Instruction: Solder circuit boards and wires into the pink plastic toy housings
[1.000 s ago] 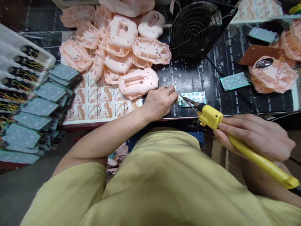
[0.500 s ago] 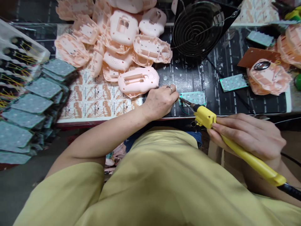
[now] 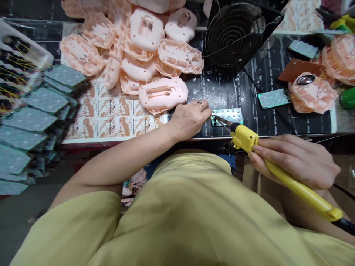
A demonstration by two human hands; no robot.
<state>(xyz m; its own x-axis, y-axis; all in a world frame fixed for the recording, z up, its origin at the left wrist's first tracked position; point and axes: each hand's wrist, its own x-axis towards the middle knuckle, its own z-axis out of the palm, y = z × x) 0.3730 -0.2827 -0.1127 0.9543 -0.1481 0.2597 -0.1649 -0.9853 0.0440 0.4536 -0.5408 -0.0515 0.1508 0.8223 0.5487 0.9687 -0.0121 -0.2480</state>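
My right hand (image 3: 299,159) is wrapped round a yellow soldering iron (image 3: 245,137) that has a feed tube beside its tip. The iron's tip meets the left end of a small green circuit board (image 3: 230,116), flat on the bench near its front edge. Fingers pinched together, my left hand (image 3: 191,117) rests at that same end of the board; whatever they grip is hidden. A thin dark wire curves below the board. Just behind my left hand lies a pink plastic shell (image 3: 163,94) with an open battery slot.
More pink shells (image 3: 146,29) are heaped behind on printed sheets. A black fan (image 3: 233,35) with a wire grille stands at the back. Stacked circuit boards (image 3: 44,99) and a white bin (image 3: 36,50) of wired parts are at left. Another board (image 3: 274,98) and a shell with a speaker (image 3: 312,92) lie right.
The soldering iron and my right hand have shifted very slightly to the right, with the tip still at the board's left end. My left hand holds its place.
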